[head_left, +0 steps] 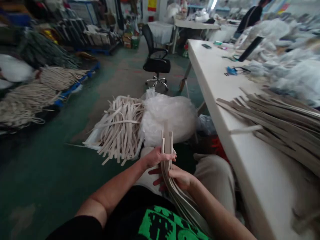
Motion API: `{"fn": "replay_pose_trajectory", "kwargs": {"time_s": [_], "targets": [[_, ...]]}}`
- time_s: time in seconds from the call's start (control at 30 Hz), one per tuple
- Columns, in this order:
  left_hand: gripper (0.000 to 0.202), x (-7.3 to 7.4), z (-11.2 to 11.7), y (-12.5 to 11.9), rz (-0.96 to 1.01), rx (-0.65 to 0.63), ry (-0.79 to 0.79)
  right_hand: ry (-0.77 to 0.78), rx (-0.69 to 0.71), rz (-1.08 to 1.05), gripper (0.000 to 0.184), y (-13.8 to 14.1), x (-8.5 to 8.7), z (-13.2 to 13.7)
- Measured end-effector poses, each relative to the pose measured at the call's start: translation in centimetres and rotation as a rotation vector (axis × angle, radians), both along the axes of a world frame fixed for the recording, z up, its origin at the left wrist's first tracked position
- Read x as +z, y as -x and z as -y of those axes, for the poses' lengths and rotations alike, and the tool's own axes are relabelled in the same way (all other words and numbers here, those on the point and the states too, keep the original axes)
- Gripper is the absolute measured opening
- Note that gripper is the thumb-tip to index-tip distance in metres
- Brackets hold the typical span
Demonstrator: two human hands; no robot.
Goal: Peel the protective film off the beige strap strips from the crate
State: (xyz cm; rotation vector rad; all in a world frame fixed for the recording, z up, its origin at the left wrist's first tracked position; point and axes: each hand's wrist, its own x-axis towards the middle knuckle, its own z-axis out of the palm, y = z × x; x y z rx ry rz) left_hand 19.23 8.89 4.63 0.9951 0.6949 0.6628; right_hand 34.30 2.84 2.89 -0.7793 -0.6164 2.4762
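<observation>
A bundle of beige fabric strips (167, 136) stands upright between my hands, its ends poking up above my fingers. My left hand (157, 156) is wrapped round the bundle near the top, thumb across its front. Just below, my right hand (181, 176) grips the same strips, with its thumb on the near side and fingers behind. The lower lengths run down over my lap to the right. In front of me on the left, a white crate (92, 143) is heaped with similar loose strips (123, 126).
A large clear plastic bag (170, 113) sits beside the crate. The white table (225, 140) on my right carries more strips (280, 116), scissors (233, 58), a phone (206, 46) and piled plastic. An office chair (156, 63) stands ahead; a person (251, 18) is at the far right.
</observation>
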Motion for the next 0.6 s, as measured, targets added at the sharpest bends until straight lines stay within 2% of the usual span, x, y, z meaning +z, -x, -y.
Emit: {"fn": "replay_pose_trajectory", "kwargs": {"time_s": [0.1, 0.17, 0.2, 0.27, 0.3, 0.33, 0.4, 0.5, 0.6], "targets": [[0.037, -1.9, -1.8, 1.7, -0.019, -0.074, -0.022, 0.071, -0.019, 0.151, 0.066, 1.1, -0.9, -0.6], [0.043, -4.1, -3.4, 3.3, -0.018, -0.129, -0.103, 0.121, -0.069, 0.26, 0.05, 1.0, -0.6, -0.8], [0.045, -5.4, -4.6, 4.4, -0.084, -0.121, -0.168, 0.14, -0.103, 0.292, 0.047, 0.7, -0.3, -1.0], [0.045, -8.2, -7.9, 7.3, -0.373, 0.007, -0.308, 0.164, -0.157, 0.315, 0.048, -0.3, 0.4, -1.5], [0.042, -9.5, -10.0, 9.0, -0.632, 0.131, -0.37, 0.174, -0.173, 0.319, 0.05, -0.8, 0.7, -1.7], [0.038, -10.8, -12.2, 10.7, -0.799, 0.229, -0.382, 0.182, -0.187, 0.326, 0.052, -1.3, 0.9, -2.0], [0.037, -13.2, -16.8, 14.0, -1.006, 0.325, -0.405, 0.202, -0.201, 0.359, 0.054, -2.1, 1.1, -2.4], [0.046, -16.4, -22.5, 17.2, -1.254, 0.327, -0.453, 0.231, -0.197, 0.435, 0.055, -2.8, 0.4, -2.7], [0.041, -19.1, -25.7, 18.2, -1.416, 0.205, -0.51, 0.183, -0.184, 0.518, 0.062, -3.6, -0.7, -2.9]]}}
